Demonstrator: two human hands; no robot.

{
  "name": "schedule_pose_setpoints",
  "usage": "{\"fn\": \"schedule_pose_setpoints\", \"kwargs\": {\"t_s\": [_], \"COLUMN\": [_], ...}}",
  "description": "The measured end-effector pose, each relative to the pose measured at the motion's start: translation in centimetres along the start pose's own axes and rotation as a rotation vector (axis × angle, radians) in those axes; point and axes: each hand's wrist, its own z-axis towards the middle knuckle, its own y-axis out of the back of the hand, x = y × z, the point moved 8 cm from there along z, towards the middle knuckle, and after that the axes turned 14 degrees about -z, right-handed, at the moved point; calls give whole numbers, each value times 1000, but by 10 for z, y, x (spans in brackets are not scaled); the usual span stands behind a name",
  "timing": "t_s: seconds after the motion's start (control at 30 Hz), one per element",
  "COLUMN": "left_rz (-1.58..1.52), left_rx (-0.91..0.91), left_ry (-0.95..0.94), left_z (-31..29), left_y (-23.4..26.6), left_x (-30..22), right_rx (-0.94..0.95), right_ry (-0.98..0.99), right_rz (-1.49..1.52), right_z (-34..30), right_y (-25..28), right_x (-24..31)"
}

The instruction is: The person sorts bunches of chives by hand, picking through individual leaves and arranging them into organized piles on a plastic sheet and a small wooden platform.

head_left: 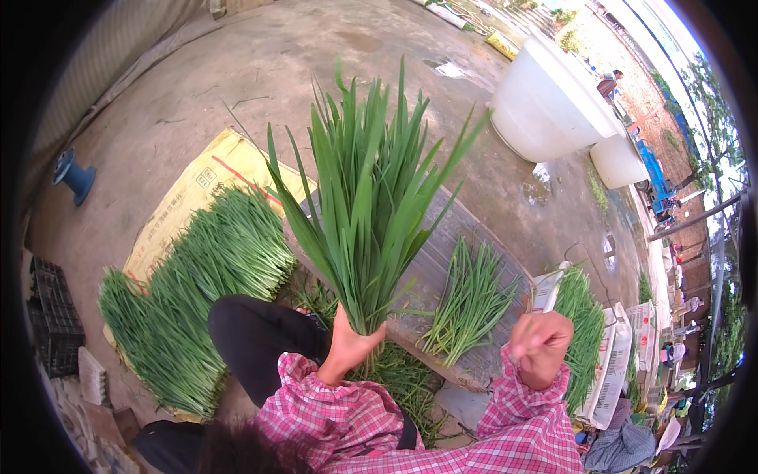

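Note:
My left hand [351,341] is closed around the base of a bunch of garlic chives [359,197], whose flat green leaves fan upward. My right hand [541,344] is raised apart from the bunch, at the right, with fingers curled in and slightly blurred; whatever they hold, if anything, is hidden. Between the hands, a smaller loose pile of chives [471,304] lies on a low grey wooden board [430,245]. Loose green leaves [403,383] lie below the board by my lap.
Bundled chives [197,292] lie in rows on a yellow woven sack [189,189] at left. More chives [578,332] stand at right beside white sacks [612,371]. A large white tub [545,103], a blue spool [73,175] and a black crate [55,316] stand around. A person [609,84] is far off.

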Motion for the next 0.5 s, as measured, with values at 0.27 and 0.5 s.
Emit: {"fn": "schedule_pose_setpoints", "kwargs": {"t_s": [0.27, 0.5], "left_rz": [-207, -360], "left_rx": [105, 167], "left_ry": [168, 259], "left_z": [4, 4], "left_y": [1, 1], "left_x": [6, -6], "right_rx": [332, 226], "right_ry": [-489, -325], "right_rz": [-685, -683], "right_z": [-49, -29], "right_y": [-13, -27], "right_x": [-115, -114]}}
